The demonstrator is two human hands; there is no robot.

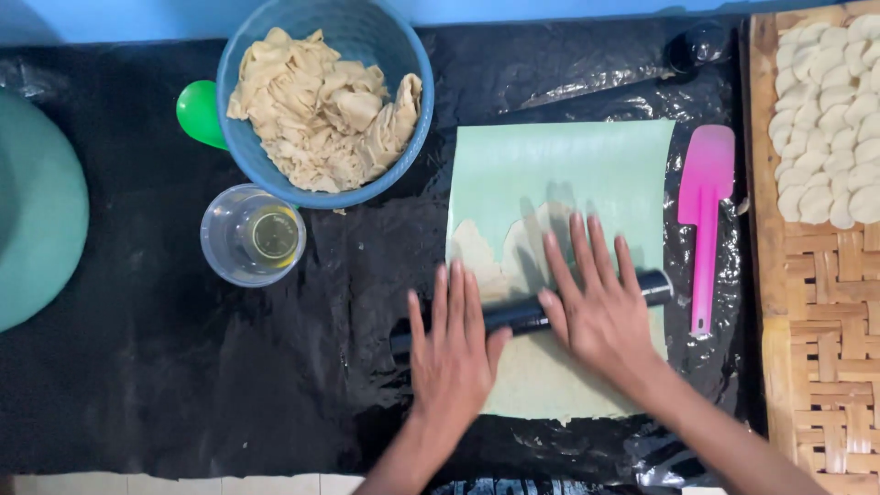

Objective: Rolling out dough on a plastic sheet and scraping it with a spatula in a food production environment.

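A black rolling pin [522,314] lies across a thin sheet of pale dough [541,371] spread on a light green mat [550,165]. My left hand [451,348] rests flat on the pin's left part, fingers straight and together. My right hand [596,298] presses flat on the pin's right part, fingers spread toward the far side. The dough's ragged far edge [481,252] shows beyond the pin. Neither hand curls around the pin.
A blue bowl [275,170] heaped with dough scraps stands at the back, a green spoon-like thing [199,112] beside it. A clear cup [252,236] with oil sits left of the mat. A pink spatula [704,211] lies right. A woven tray [825,302] holds several dough rounds [830,119].
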